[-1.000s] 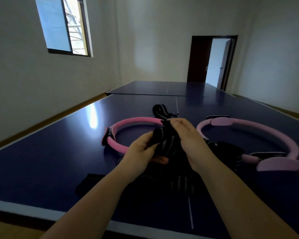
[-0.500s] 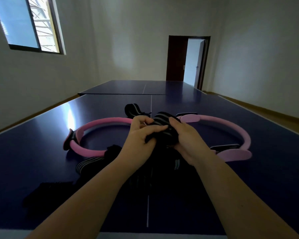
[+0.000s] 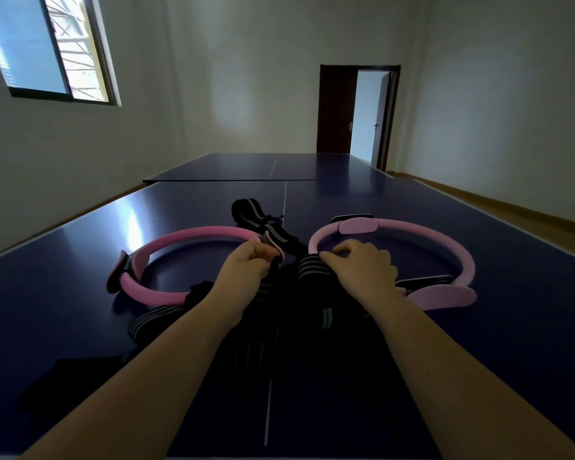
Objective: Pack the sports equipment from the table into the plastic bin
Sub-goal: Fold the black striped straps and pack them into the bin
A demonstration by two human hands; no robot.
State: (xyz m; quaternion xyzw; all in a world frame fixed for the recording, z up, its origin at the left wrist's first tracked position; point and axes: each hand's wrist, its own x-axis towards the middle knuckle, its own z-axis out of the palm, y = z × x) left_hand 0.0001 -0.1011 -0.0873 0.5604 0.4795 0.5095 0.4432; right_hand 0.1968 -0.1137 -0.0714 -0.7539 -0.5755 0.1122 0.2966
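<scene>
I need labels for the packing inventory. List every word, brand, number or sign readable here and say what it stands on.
No text can be read in this view.
The left pink ring and the right pink ring show no print on the hoops or pads.
The black striped wraps show only grey stripes; any tag on them is too dark to tell.
The blue table has only white lines.

In front of me the table (image 3: 512,327) is dark blue with a thin white line, the ring on my left (image 3: 193,232) is bright pink, the ring on my right (image 3: 445,247) is pale pink, and the straps (image 3: 312,265) are black with grey stripes.
</scene>
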